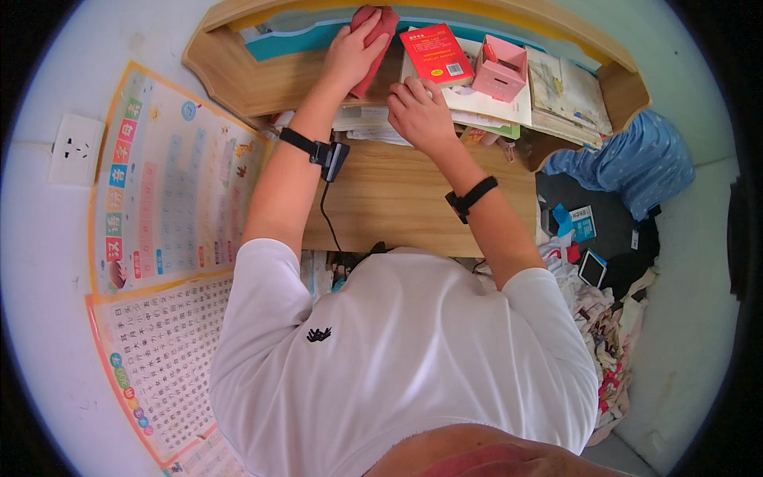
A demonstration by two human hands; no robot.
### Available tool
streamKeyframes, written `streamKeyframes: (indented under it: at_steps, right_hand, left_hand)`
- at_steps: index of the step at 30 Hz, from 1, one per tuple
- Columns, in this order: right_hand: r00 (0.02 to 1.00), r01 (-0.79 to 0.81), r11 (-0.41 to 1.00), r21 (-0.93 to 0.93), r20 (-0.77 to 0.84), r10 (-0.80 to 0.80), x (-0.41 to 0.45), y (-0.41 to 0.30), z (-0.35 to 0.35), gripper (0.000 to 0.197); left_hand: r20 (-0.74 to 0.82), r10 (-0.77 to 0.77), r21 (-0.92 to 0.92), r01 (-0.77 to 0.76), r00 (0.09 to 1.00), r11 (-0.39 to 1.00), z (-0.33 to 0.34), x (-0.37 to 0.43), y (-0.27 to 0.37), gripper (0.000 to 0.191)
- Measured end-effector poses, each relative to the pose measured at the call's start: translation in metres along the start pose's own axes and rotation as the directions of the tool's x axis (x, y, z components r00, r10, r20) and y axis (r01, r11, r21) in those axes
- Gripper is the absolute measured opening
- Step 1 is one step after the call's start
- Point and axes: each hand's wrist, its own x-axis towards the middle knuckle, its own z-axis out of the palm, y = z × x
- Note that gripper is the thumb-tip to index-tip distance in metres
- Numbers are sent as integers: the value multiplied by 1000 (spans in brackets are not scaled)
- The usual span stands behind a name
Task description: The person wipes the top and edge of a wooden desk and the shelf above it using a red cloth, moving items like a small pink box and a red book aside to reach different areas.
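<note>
My left hand (354,56) lies over a folded red cloth (381,56) on the upper wooden shelf (286,77), its fingers pressed along the cloth near the back panel. My right hand (422,113), fingers curled, rests at the shelf's front edge, by the corner of a white book or paper stack (495,110). Whether those fingers grip anything is hidden. Just beyond them a red book (438,55) lies on the stack. Next to it stands a pink box (501,74) with a red item inside.
Worn books (566,89) fill the shelf's right end. Papers (369,122) sit underneath, above the wooden desktop (393,197). A black cable (325,208) hangs from my left wrist device. Blue fabric (632,161) and piled clothes (608,352) lie right; posters (179,179) cover the left wall.
</note>
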Motion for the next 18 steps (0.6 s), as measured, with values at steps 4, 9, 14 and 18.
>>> streamKeyframes:
  at_steps: [4, 9, 14, 18]
  right_hand:
    - [1000, 14, 1000, 1, 20, -14, -2, 3, 1, 22]
    - [1000, 11, 1000, 19, 24, -12, -2, 1, 2, 22]
    - [1000, 5, 1000, 21, 24, -6, 1, 0, -2, 21]
    - [1000, 4, 1000, 8, 9, -4, 2, -2, 2, 21]
  left_hand:
    - [75, 77, 90, -84, 994, 992, -8, 7, 25, 67]
    - [21, 23, 169, -26, 1000, 985, -5, 11, 40, 52]
    - [3, -122, 245, 117, 993, 962, -28, 15, 11, 53]
    - [69, -304, 353, 262, 950, 898, -53, 19, -76, 61]
